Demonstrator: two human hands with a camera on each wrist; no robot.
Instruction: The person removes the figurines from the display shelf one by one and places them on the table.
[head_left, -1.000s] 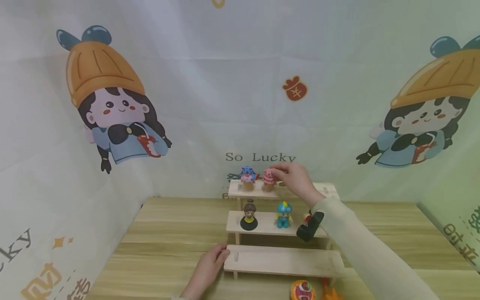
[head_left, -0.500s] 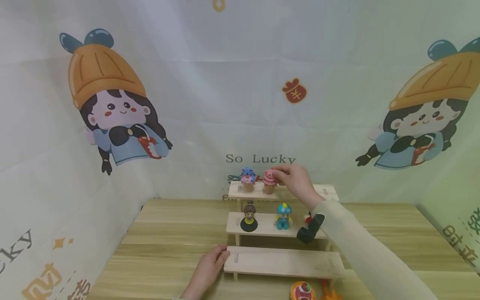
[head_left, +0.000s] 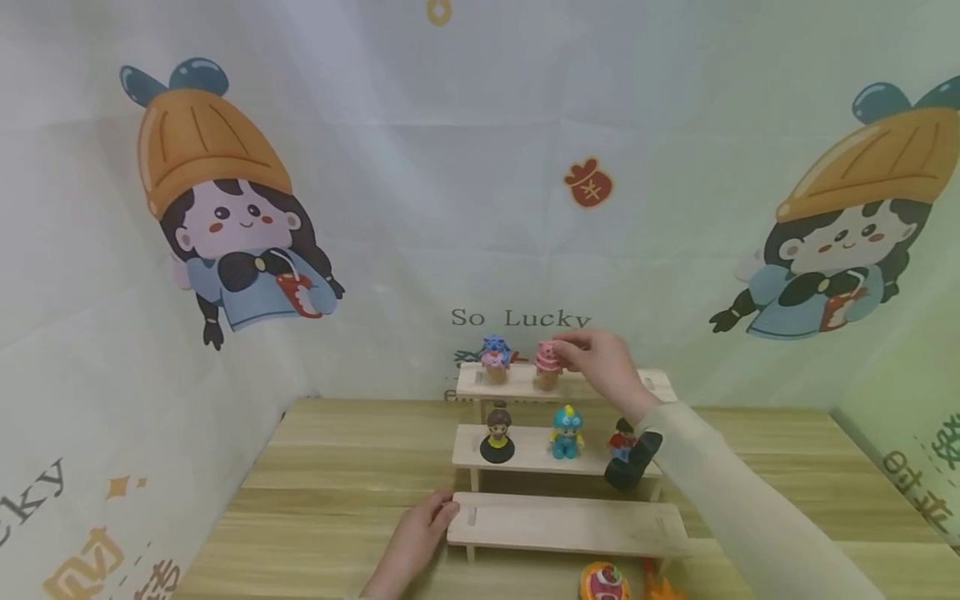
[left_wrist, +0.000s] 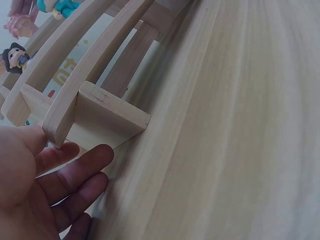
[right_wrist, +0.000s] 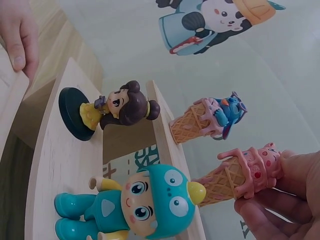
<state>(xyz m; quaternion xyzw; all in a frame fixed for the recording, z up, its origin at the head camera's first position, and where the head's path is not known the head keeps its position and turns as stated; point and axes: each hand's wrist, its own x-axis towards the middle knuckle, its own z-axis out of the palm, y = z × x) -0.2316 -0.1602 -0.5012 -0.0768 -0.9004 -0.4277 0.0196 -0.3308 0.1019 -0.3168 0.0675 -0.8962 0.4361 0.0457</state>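
My right hand (head_left: 602, 367) pinches a pink ice-cream-cone figurine (right_wrist: 245, 175) by its top, between thumb and fingers, at the top tier (head_left: 596, 382) of a stepped wooden display stand. To its left stands a blue-topped ice-cream-cone figurine (head_left: 496, 358). My left hand (head_left: 414, 537) holds the left end of the bottom tier (head_left: 570, 523), thumb and index finger at the board's end in the left wrist view, other fingers spread below.
Along the middle tier stand a brown-haired doll in yellow (head_left: 498, 432), a teal-suited figure (head_left: 567, 433) and a dark-haired figure (head_left: 622, 437), partly covered by the black wrist camera (head_left: 632, 462). A round cake-like toy (head_left: 604, 581) and an orange piece (head_left: 663, 585) lie in front.
My right hand has shifted slightly right along the top tier with the pink cone figurine, widening the gap to the blue one. The left hand stays at the bottom tier.
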